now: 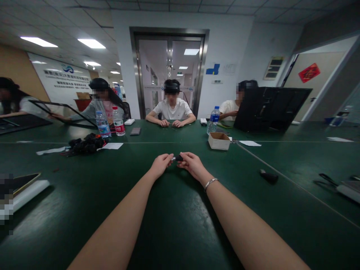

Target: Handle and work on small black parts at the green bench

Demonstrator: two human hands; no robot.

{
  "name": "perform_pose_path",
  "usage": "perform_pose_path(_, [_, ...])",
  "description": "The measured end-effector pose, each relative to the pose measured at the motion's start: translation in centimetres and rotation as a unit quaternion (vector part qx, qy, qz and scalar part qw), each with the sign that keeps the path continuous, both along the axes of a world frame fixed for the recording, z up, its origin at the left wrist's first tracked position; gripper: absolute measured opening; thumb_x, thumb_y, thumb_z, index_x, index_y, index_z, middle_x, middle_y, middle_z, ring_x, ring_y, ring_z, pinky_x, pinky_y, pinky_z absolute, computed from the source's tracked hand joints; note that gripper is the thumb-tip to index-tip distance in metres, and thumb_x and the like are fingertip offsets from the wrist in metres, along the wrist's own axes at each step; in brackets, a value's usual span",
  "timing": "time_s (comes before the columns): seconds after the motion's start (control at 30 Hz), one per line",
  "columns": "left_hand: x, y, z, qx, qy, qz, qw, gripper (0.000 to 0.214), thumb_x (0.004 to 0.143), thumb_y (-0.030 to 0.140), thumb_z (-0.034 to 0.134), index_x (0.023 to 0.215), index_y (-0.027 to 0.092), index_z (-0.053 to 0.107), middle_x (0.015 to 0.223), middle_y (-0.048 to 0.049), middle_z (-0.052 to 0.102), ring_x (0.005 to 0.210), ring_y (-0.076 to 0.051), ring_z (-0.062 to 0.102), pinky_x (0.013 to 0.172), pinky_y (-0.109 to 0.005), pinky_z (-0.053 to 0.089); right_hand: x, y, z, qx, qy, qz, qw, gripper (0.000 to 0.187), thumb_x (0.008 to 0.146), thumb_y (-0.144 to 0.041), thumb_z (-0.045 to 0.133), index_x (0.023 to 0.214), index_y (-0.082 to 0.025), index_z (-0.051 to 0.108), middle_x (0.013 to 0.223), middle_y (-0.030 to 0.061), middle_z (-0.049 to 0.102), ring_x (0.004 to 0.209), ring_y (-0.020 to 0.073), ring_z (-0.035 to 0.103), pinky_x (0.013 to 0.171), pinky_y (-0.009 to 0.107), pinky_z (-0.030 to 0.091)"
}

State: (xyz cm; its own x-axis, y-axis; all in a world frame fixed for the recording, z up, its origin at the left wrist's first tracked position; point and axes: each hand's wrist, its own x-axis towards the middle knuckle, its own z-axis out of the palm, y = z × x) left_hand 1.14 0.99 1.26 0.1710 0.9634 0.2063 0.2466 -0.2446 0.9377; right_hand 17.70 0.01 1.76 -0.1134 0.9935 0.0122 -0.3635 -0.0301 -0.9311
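Note:
Over the green table [157, 225], a small black piece with a silver end [178, 158] lies between my two hands. My left hand [162, 165] pinches the silver end with thumb and fingers. On the black end, my right hand [192, 165] has its thumb and fingertips closed, with a silver bracelet [210, 183] at that wrist. The piece is too small and partly covered by fingers for me to tell its exact kind. A dark handle-like object [269, 176] rests on the table to the right of my right hand.
An open cardboard box [219, 142] stands ahead to the right, near a water bottle [213, 119]. Left of centre are two bottles, a black tangled bundle [87, 145] and paper [112, 146]. A large black panel [270, 108] stands at right. Several people sit around the table.

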Motion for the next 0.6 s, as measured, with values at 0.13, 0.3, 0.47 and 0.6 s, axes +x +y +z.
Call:
perform_pose_path(0.13, [-0.30,0.12,-0.02,0.002,-0.055,0.026,0.998,0.052,0.058,0.054,0.069,0.092,0.018,0.056,0.088,-0.0047,0.063,0.073,-0.014,0.055,0.062,-0.024,0.040,0.08,0.03,-0.06,-0.003,0.003,0.003,1.000,0.027,0.068,-0.033,0.075,0.080,-0.016,0.058,0.058,-0.0001,0.063,0.048,0.0099,0.060,0.062,0.027,0.057])
perform_pose_path(0.3, [-0.33,0.25,-0.07,-0.049,0.044,0.018,0.998,0.058,0.078,0.065,0.033,0.068,0.015,0.062,0.081,-0.0097,0.065,0.081,-0.021,0.058,0.066,-0.030,0.042,0.01,0.09,-0.15,0.006,-0.010,0.008,1.000,0.025,0.069,-0.031,0.074,0.081,-0.016,0.059,0.058,0.0003,0.064,0.046,0.0092,0.059,0.058,0.025,0.056])
perform_pose_path(0.47, [-0.43,-0.20,-0.33,0.030,0.015,0.014,0.999,0.053,0.057,0.047,0.074,0.098,0.018,0.059,0.117,-0.0099,0.055,0.098,-0.021,0.057,0.079,-0.030,0.046,0.01,0.07,-0.08,-0.001,0.008,0.003,1.000,0.025,0.069,-0.032,0.074,0.080,-0.016,0.058,0.054,-0.0002,0.062,0.049,0.0103,0.061,0.057,0.024,0.055])
perform_pose_path(0.6, [-0.43,0.10,-0.38,-0.011,0.031,-0.013,0.999,0.045,0.073,0.057,0.056,0.090,0.015,0.063,0.100,-0.0102,0.061,0.095,-0.022,0.058,0.085,-0.036,0.044,-0.02,-0.01,-0.02,-0.001,-0.006,0.011,1.000,0.024,0.070,-0.031,0.073,0.081,-0.016,0.058,0.053,-0.0010,0.061,0.047,0.0096,0.059,0.058,0.024,0.055])
